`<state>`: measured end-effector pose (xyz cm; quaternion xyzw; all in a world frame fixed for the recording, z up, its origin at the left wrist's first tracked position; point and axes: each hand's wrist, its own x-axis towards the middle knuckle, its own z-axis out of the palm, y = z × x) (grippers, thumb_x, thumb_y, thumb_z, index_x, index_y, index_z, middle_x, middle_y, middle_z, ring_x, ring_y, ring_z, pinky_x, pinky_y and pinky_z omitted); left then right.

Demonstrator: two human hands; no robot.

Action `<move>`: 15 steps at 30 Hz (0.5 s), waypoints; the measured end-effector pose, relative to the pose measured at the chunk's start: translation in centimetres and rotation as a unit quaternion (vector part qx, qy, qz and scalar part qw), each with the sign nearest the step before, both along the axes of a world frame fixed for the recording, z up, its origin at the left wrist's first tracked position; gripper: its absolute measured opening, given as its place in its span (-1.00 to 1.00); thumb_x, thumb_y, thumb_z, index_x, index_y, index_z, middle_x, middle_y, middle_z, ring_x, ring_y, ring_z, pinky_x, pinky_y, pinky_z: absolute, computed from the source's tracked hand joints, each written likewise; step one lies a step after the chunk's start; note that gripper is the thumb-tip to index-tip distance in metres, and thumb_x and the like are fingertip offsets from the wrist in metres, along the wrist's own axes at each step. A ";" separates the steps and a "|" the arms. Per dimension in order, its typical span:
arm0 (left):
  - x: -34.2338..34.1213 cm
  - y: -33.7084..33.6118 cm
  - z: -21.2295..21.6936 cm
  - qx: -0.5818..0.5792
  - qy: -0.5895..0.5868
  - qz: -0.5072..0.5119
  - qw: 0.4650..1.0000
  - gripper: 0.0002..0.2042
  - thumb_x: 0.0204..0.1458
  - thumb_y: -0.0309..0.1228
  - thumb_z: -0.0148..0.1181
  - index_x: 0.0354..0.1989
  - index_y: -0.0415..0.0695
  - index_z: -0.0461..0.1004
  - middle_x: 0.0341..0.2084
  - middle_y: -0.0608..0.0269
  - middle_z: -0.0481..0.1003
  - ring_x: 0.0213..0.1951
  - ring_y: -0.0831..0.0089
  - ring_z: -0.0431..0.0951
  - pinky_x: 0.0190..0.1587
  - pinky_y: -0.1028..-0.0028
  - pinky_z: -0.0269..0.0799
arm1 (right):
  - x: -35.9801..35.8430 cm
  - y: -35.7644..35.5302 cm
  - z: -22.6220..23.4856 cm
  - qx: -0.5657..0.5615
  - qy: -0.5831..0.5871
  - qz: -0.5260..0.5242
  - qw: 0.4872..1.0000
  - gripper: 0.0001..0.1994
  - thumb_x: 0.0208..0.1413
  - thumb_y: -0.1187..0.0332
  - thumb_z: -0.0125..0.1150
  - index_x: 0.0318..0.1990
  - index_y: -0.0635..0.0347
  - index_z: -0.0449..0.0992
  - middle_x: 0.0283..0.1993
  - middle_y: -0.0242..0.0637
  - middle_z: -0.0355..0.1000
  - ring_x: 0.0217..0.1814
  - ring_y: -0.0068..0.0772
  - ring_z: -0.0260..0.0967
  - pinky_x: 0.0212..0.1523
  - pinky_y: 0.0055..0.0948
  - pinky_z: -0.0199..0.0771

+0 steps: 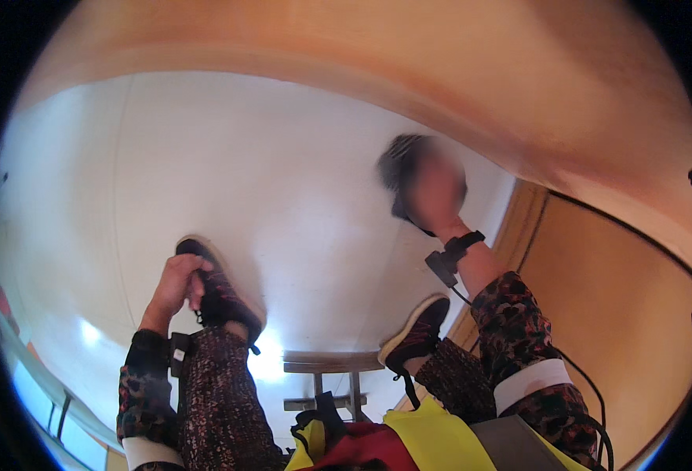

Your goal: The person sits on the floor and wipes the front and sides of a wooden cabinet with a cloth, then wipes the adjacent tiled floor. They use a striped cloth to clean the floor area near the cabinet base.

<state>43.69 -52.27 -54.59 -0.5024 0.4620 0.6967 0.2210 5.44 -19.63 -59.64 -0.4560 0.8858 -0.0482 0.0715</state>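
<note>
Fingers of the left hand (177, 284) curl over the toe of a dark sneaker (219, 294), thumb side against its inner edge, gripping the shoe that is worn on the raised left foot. The grasp looks meant to steady or pull the foot toward the body, since the leg in patterned leggings (220, 392) is bent up close to the torso.

The right hand (434, 195) is lifted well away from the feet and smeared by motion. It appears closed around a dark, ribbed object (402, 161), possibly a cloth or a brush, but the blur hides how the fingers sit and what the object is. A black strap-on device (449, 257) with a thin cable wraps the right wrist, and a similar small black unit (178, 352) rides on the left forearm.

The second sneaker (418, 330), on the right foot, hangs untouched between the two arms, its laces dangling. Below both shoes lies a pale, glossy floor (126, 180), with a wooden wall (613, 314) along its right edge and a curved tan band across its far edge. A small wooden stool or step (332, 363) stands on the floor just beneath the feet, suggesting the person is perched above it. A yellow and grey vest (440, 439) fills the lower edge.
</note>
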 end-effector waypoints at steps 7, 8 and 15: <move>-0.1 -0.2 0.0 0.054 0.005 0.022 0.998 -0.68 0.13 -0.27 -0.01 -0.32 -0.32 0.51 -0.83 0.15 0.39 -0.87 0.36 0.39 -0.85 0.47 0.29 | -0.2 -7.1 -0.3 0.010 0.102 -0.159 0.982 -0.68 -0.11 0.28 0.29 -0.26 0.35 0.47 -0.15 0.10 0.31 -0.07 0.21 0.30 -0.08 0.01 0.42; 0.0 -0.2 0.0 0.049 -0.006 0.019 0.999 -0.68 0.12 -0.27 -0.01 -0.31 -0.32 0.51 -0.82 0.15 0.39 -0.86 0.36 0.40 -0.85 0.47 0.29 | 0.1 -7.7 0.3 0.019 0.105 -0.159 0.982 -0.67 -0.13 0.28 0.29 -0.26 0.35 0.47 -0.15 0.10 0.31 -0.08 0.20 0.30 -0.09 0.01 0.42; 0.3 -0.1 -0.4 0.051 0.007 0.018 0.998 -0.69 0.12 -0.27 -0.01 -0.35 -0.28 0.54 -0.82 0.16 0.41 -0.86 0.38 0.40 -0.86 0.48 0.28 | 3.8 -17.2 -1.1 -0.028 0.077 -0.094 0.992 -0.70 -0.14 0.28 0.24 -0.25 0.28 0.50 -0.14 0.00 0.32 -0.04 0.07 0.29 -0.09 -0.05 0.39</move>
